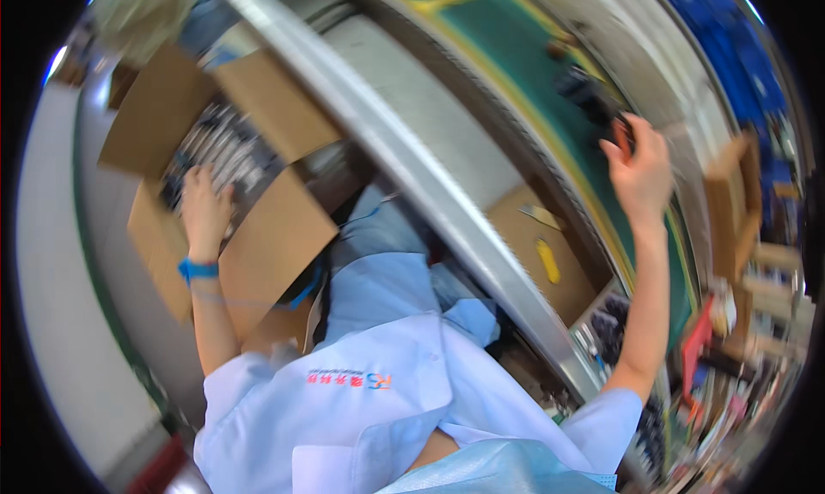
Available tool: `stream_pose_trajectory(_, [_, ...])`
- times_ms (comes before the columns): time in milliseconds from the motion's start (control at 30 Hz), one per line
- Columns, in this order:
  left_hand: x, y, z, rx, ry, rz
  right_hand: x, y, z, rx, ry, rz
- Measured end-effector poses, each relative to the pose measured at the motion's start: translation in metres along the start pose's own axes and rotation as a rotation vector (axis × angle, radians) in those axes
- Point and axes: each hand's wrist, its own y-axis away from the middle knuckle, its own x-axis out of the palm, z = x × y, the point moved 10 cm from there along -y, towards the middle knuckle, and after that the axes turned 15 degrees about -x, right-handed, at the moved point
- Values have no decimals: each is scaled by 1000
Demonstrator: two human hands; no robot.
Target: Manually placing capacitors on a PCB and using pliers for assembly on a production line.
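Note:
On the left, my left hand (206, 206) reaches into an opened cardboard box (273, 240), its fingers stretched over rows of dark and silvery pieces (228, 142). Blur hides whether it touches one of them. A blue band (199, 270) circles that wrist. Over at the right, my right hand (640, 167) is above a green belt, thumb and fingers curled round a small dark piece with an orange-red part (622, 138). Just beyond those fingertips lies a blurred black object (584, 92) on the belt.
A green belt (507, 43) with yellow edges runs diagonally. A silvery metal rail (387, 146) lies between box and belt. On a brown board (567, 296) is a yellow-handled tool (548, 261). Dark parts (608, 322) fill a tray near my right forearm; blue bins (718, 43) line the far right.

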Motion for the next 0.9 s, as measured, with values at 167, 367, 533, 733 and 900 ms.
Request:
stream_pose_trajectory(167, [101,45,141,-452,-33,607,33,17,-19,68,75,182])
stream_pose_trajectory(367, [125,69,141,-409,391,800,-14,30,-42,163,-169,13])
stream_pose_trajectory(533, [123,59,123,-327,373,715,-51,73,-112,241,194,77])
stream_pose_trajectory(733, [133,39,112,-566,911,722,-33,199,-204,505,86,254])
stream_pose_trajectory(900, [126,-17,136,-455,878,470,-7,194,-156,453,-3,425])
